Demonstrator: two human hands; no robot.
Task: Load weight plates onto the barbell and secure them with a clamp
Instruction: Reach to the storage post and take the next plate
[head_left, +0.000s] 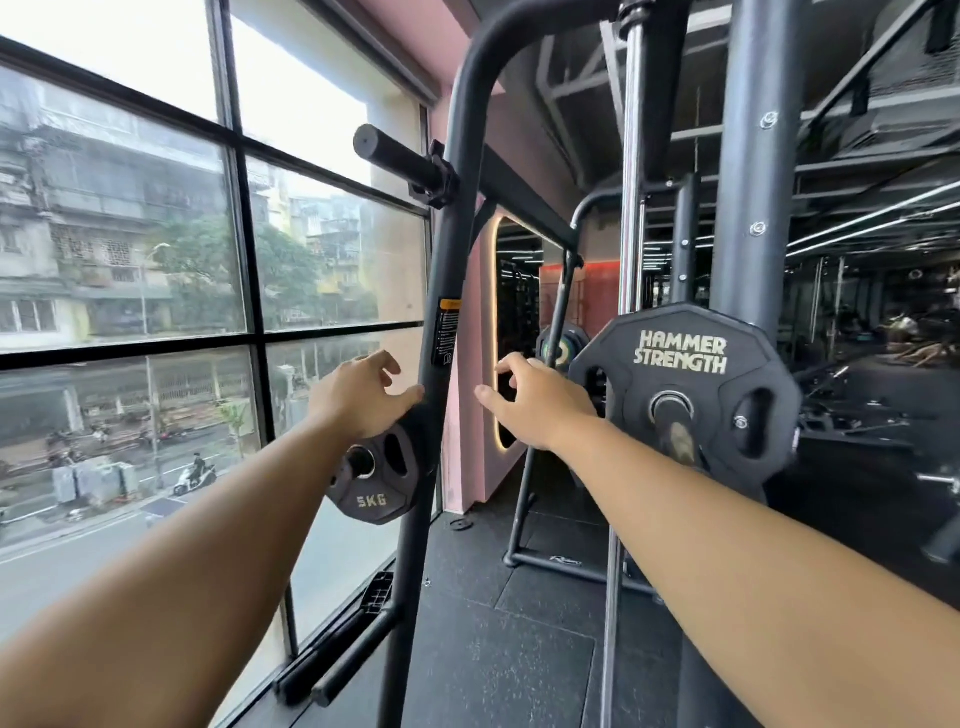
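The black barbell sleeve (395, 158) juts out at upper centre with a black clamp (435, 179) on it, and it carries no plate. A small black 5 kg plate (376, 480) hangs on a peg of the rack upright (441, 291). My left hand (358, 397) hovers just above that plate, fingers loosely spread and holding nothing. My right hand (535, 400) reaches forward on the other side of the upright, fingers relaxed and empty. A large black Hammer Strength plate (685, 389) sits on a storage peg to the right of my right hand.
A large window (156, 260) fills the left side. Steel guide rod (631, 208) and thick rack post (753, 156) stand at the right. Black rubber floor (493, 649) lies below. A mirror with a lit edge (514, 312) stands behind the rack.
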